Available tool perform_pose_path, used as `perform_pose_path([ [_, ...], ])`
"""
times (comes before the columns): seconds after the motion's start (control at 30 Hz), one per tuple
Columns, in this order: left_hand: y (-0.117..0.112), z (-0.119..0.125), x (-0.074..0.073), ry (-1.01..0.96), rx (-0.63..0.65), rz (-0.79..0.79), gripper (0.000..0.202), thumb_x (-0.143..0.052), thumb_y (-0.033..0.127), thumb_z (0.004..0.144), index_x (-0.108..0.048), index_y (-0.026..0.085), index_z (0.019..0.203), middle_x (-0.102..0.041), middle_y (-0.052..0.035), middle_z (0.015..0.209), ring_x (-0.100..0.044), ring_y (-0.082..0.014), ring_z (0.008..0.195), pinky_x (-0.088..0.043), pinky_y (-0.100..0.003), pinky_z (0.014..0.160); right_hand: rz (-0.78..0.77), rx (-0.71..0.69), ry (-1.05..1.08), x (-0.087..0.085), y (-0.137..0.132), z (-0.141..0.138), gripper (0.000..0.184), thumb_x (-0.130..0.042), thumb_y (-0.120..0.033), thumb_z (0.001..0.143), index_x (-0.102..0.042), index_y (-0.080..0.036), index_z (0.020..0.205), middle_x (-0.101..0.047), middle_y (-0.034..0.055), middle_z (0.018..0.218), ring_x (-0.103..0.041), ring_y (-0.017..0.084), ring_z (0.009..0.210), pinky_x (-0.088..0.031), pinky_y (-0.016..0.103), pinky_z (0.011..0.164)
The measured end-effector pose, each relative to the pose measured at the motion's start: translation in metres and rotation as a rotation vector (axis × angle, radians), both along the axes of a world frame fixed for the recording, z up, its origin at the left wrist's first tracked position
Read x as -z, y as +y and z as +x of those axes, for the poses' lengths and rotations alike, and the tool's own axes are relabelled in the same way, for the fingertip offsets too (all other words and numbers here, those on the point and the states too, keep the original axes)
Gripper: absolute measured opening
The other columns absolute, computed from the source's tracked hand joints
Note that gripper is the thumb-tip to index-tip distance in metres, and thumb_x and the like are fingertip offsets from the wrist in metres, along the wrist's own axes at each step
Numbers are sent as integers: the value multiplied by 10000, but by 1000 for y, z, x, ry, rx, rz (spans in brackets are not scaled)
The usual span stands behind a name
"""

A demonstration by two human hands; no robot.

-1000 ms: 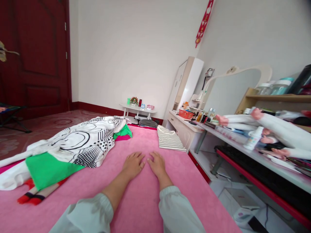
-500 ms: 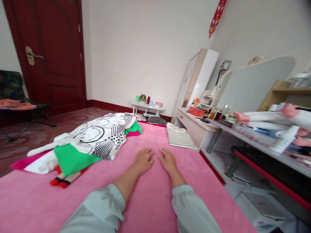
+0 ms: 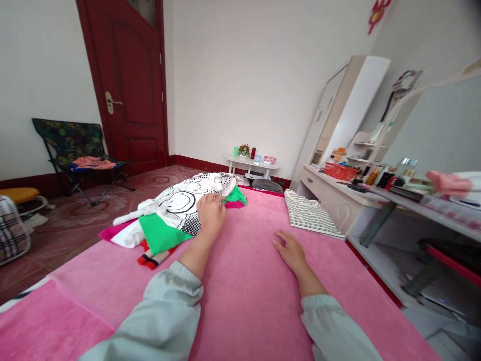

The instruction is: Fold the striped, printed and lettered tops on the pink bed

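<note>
My left hand (image 3: pixel 211 213) is stretched out to a heap of clothes on the pink bedcover (image 3: pixel 244 301). Its bent fingers rest on the edge of a white garment with black cartoon print (image 3: pixel 184 198); the back of the hand hides whether they grip it. Under that garment lie a green cloth (image 3: pixel 160 235), a magenta piece (image 3: pixel 108 233) and a red striped piece (image 3: pixel 148 259). My right hand (image 3: pixel 290 250) lies flat on the bedcover with fingers spread, holding nothing. A folded striped shirt (image 3: pixel 310 219) sits on the bed beyond it.
A white dresser (image 3: pixel 330 193) with a red basket (image 3: pixel 339 171) and bottles stands right of the bed, next to a cluttered desk (image 3: pixel 424 198). A small white table (image 3: pixel 251 163) stands by the far wall. A folding chair (image 3: pixel 77 150) and a red door (image 3: pixel 130 85) are at left.
My left hand has left the bedcover beside the right hand and moved forward-left onto the clothes heap. The right hand stays flat. The view has swung left.
</note>
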State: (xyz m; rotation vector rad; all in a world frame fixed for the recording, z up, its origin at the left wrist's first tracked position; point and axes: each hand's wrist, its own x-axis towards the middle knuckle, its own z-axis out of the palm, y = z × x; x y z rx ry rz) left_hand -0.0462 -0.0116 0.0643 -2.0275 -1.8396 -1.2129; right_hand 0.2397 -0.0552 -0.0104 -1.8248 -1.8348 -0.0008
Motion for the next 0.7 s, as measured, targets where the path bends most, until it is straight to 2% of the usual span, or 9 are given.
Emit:
perform_pose_path([
  [0.03, 1, -10, -2, -9, -109, 7, 349, -475, 243, 846, -595, 227, 1173, -511, -99, 1280, -408, -290, 1197, -310, -449, 1004, 1, -3, 1, 0, 0, 0, 404, -510, -365, 821, -639, -202, 1167, -569, 93, 1300, -511, 227, 1214, -364, 410, 1042],
  [0.1, 1, -25, -2, -11, -245, -49, 479, -510, 264, 823, -478, 187, 1295, -468, -149, 1292, -396, -324, 1186, -329, -470, 962, 3, -6, 0, 0, 1, 0, 398, -505, -358, 823, -640, -201, 1163, -571, 92, 1296, -512, 226, 1214, -360, 413, 1045],
  [0.2, 2, -36, 5, 32, -324, -141, 543, -522, 280, 803, -424, 157, 1323, -485, -168, 1215, -424, -334, 1128, -364, -459, 901, -2, -5, -5, -1, 0, -1, 395, -500, -359, 826, -638, -210, 1165, -569, 85, 1301, -509, 222, 1218, -358, 411, 1046],
  [0.37, 10, -41, 13, 102, -290, -198, 324, -481, 245, 807, -615, 201, 1100, -545, -126, 1087, -508, -292, 1004, -402, -406, 813, -18, 0, -6, -3, -2, -1, 408, -504, -361, 827, -630, -196, 1178, -559, 96, 1312, -504, 225, 1222, -356, 412, 1048],
  [0.47, 12, -42, 16, 124, -270, -234, 279, -444, 206, 823, -653, 196, 1007, -584, -120, 1037, -514, -284, 1003, -398, -389, 799, -24, 1, -8, -4, -3, -2, 407, -507, -355, 828, -631, -194, 1181, -556, 96, 1315, -503, 226, 1224, -353, 404, 1052],
  [0.53, 13, -40, 19, 138, -278, -229, 278, -437, 267, 844, -654, 190, 999, -592, -125, 1038, -502, -291, 1022, -391, -397, 813, -35, 5, -10, -5, -3, -3, 413, -507, -353, 831, -628, -184, 1188, -550, 100, 1322, -496, 228, 1230, -347, 398, 1057],
  [0.6, 12, -37, 21, 157, -287, -225, 345, -463, 415, 835, -651, 183, 1007, -581, -142, 1060, -486, -312, 1041, -382, -421, 834, -48, 12, -13, -7, -4, -4, 416, -508, -349, 834, -626, -176, 1194, -547, 101, 1326, -490, 230, 1236, -338, 392, 1064],
  [0.67, 11, -32, 22, 193, -282, -245, 465, -528, 531, 763, -641, 173, 1037, -562, -162, 1088, -467, -335, 1062, -365, -450, 861, -57, 17, -14, -8, -5, -6, 418, -510, -345, 836, -623, -171, 1198, -545, 99, 1329, -484, 231, 1241, -328, 387, 1070],
  [0.7, 11, -29, 22, 216, -277, -265, 500, -569, 539, 724, -634, 169, 1054, -551, -170, 1107, -458, -343, 1073, -356, -461, 872, -60, 19, -13, -9, -5, -6, 418, -511, -344, 836, -622, -172, 1201, -543, 97, 1331, -480, 231, 1244, -325, 386, 1072],
])
